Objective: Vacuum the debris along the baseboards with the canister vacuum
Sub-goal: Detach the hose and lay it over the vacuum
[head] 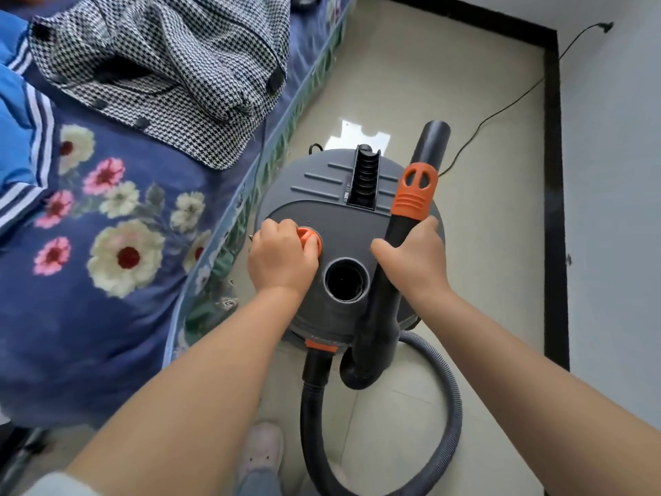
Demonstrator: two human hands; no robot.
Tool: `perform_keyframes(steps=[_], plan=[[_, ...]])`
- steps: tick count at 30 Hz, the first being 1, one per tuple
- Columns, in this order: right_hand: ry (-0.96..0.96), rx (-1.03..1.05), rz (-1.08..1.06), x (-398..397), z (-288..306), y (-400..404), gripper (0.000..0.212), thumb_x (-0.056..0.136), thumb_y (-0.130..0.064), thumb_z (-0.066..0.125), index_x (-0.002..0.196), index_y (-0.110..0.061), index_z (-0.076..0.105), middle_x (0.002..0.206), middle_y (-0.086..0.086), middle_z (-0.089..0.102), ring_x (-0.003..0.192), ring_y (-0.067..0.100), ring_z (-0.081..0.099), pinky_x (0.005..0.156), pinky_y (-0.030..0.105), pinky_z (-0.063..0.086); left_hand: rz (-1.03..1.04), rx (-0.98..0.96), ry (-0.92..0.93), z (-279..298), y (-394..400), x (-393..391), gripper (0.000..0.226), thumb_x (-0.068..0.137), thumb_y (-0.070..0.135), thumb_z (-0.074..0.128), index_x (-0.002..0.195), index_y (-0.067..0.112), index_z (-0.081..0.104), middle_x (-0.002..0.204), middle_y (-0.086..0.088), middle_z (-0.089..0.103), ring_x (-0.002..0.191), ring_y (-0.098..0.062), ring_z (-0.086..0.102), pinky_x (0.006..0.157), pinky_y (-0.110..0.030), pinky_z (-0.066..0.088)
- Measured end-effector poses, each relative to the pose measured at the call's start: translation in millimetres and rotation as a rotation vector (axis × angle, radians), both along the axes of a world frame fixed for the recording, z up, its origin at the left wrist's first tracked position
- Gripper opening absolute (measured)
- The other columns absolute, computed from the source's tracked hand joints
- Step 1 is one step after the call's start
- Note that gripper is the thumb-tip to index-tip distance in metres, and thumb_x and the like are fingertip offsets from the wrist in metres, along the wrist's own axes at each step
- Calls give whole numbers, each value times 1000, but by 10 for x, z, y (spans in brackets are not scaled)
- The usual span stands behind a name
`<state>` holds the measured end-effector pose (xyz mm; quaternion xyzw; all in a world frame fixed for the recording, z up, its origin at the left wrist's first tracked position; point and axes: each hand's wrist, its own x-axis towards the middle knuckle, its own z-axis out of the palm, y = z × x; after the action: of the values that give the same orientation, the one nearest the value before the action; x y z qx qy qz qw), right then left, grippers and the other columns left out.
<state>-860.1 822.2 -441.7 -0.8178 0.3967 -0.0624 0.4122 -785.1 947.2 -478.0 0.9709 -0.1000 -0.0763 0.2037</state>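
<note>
Head view: I'm gripping the orange knob (310, 241) on top of the canister vacuum (352, 223) with my left hand (282, 257), fingers curled round it. My right hand (411, 257) is wrapping the black wand (415, 205), which is lying across the lid. Canister is sitting on tile floor (447, 94) between bed (107, 245) and black baseboard (552, 173); hose (450, 406) is looping near me.

Soft, even daylight fills the room, with a bright white glare patch on the pale floor (365, 136) just beyond the canister vacuum (348, 223). Shadows are faint and diffuse. The wide-angle lens bends the black baseboard (552, 173) and the bed (107, 245) edge, and the forearms at the bottom edge look slightly soft.
</note>
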Motion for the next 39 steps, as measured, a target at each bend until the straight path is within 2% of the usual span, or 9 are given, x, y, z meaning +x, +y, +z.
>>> perform_keyframes(steps=[8, 11, 15, 17, 20, 24, 28, 34, 39], plan=[[74, 99, 105, -254, 115, -204, 35, 84, -14, 64, 99, -10, 33, 75, -3, 42, 63, 6, 44, 49, 16, 32, 149, 5, 148, 156, -86, 17, 42, 95, 32, 45, 123, 0, 47, 127, -20, 45, 117, -37, 43, 95, -42, 36], [228, 71, 267, -370, 240, -367, 37, 81, -13, 65, 102, -8, 36, 78, 0, 45, 68, 13, 47, 55, 21, 38, -201, 15, -145, 359, -50, 47, 58, 86, 30, 63, 133, 3, 39, 134, -19, 39, 126, -35, 33, 106, -44, 28], [419, 34, 528, -665, 467, -521, 31, 74, -11, 65, 96, -11, 43, 79, 2, 48, 72, 19, 50, 57, 25, 39, -839, -21, -641, 645, -203, 22, 99, 46, 31, 91, 130, 13, 41, 133, -14, 40, 128, -34, 31, 109, -53, 23], [493, 22, 661, -847, 595, -531, 30, 72, -13, 66, 94, -12, 47, 80, 1, 50, 74, 20, 52, 59, 26, 40, -1071, 34, -593, 833, -330, -122, 91, 40, 34, 92, 120, 12, 57, 120, -13, 60, 121, -36, 50, 110, -49, 24], [439, 11, 705, -1111, 771, -506, 27, 71, -12, 67, 92, -12, 50, 78, -1, 50, 70, 17, 49, 57, 21, 37, -1255, 42, -314, 973, -479, -355, 53, 58, 22, 84, 106, 13, 66, 99, -5, 68, 100, -29, 64, 111, -38, 23], [390, 82, 550, -1623, 699, -496, 33, 71, -19, 73, 78, -28, 42, 73, -11, 49, 67, 10, 49, 55, 15, 34, -1246, -44, -268, 958, -455, -374, 49, 41, 12, 88, 85, 11, 67, 74, -2, 68, 69, -24, 66, 90, -39, 46], [362, 229, 311, -2108, 458, -400, 36, 71, -20, 76, 80, -34, 43, 85, -9, 57, 77, 10, 56, 61, 15, 39, -1121, 64, -103, 1018, -388, -322, 45, 68, 19, 79, 109, 9, 63, 104, -6, 66, 103, -26, 57, 102, -31, 23], [382, 46, 458, -1918, 331, -167, 30, 72, -30, 66, 90, -19, 45, 84, -2, 54, 75, 20, 53, 60, 30, 42, -1271, 500, -144, 888, -420, -490, 49, 82, 37, 62, 124, 21, 43, 126, 3, 46, 124, -21, 36, 111, -37, 15], [265, -30, 433, -1741, 549, -289, 46, 72, -29, 72, 103, -20, 40, 94, -5, 47, 80, 20, 48, 65, 27, 38, -1198, 197, -321, 1041, -590, -639, 30, 73, 30, 71, 100, 20, 62, 101, 4, 63, 104, -23, 53, 99, -37, 28]])
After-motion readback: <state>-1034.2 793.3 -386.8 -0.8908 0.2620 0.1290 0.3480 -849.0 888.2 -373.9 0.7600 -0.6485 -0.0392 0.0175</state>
